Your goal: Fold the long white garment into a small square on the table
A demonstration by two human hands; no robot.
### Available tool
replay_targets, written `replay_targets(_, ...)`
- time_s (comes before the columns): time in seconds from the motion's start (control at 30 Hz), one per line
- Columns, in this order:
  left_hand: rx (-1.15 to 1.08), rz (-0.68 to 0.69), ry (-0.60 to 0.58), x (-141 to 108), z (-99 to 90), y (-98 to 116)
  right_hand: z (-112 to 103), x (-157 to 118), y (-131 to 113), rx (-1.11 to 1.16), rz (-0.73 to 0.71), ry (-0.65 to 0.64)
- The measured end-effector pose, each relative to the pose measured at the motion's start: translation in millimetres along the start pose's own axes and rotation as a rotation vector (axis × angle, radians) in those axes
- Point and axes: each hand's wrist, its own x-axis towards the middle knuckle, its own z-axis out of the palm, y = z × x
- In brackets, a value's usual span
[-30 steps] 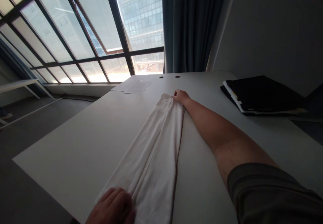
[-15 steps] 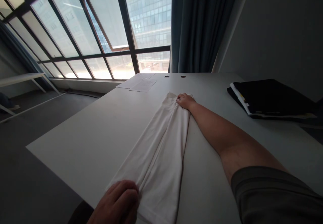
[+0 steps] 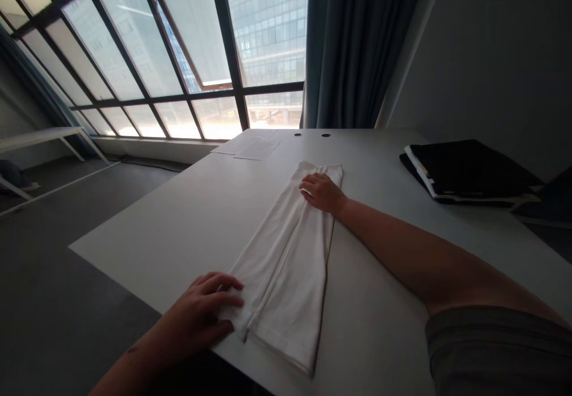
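**White table (image 3: 165, 253) beside a tall window (image 3: 268, 27), pale trousers (image 3: 301, 277) lying flat on it**

On a clock centred on the trousers, the waistband (image 3: 335, 171) sits just past twelve, the hems (image 3: 279, 349) at six and seven; papers (image 3: 257, 147) lie at eleven, a dark stack (image 3: 473, 167) at two. The cloth looks soft, light and limp, likely to crease or drag; waistband corners and hem edges seem the surest holds. From between three and four the right arm (image 3: 402, 244) reaches in, right hand (image 3: 322, 192) palm down near the waistband, fingers slightly curled; whether they pinch cloth I cannot tell. At eight the left hand (image 3: 208, 303) is loosely open, fingers spread over the leg's edge near its hem, with no visible pinch.
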Motion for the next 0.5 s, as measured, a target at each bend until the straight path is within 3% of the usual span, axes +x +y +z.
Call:
replay_targets(0.17, 0.021, 0.035, 0.167, 3, 17.1, -4, -27, -50, -108, 0.122, -0.244, 0.084)
replay_targets(0.27, -0.028, -0.031, 0.194, 2, 17.2, -10, -53, -79, -153, 0.189, -0.324, 0.126)
replay_targets(0.37, -0.090, -0.108, 0.160, 3, 12.9, -20, -78, -102, -170, 0.234, -0.398, 0.151)
replay_targets(0.5, -0.112, -0.087, 0.072, 4, 7.9, -32, -101, -133, -169, 0.301, -0.331, -0.057)
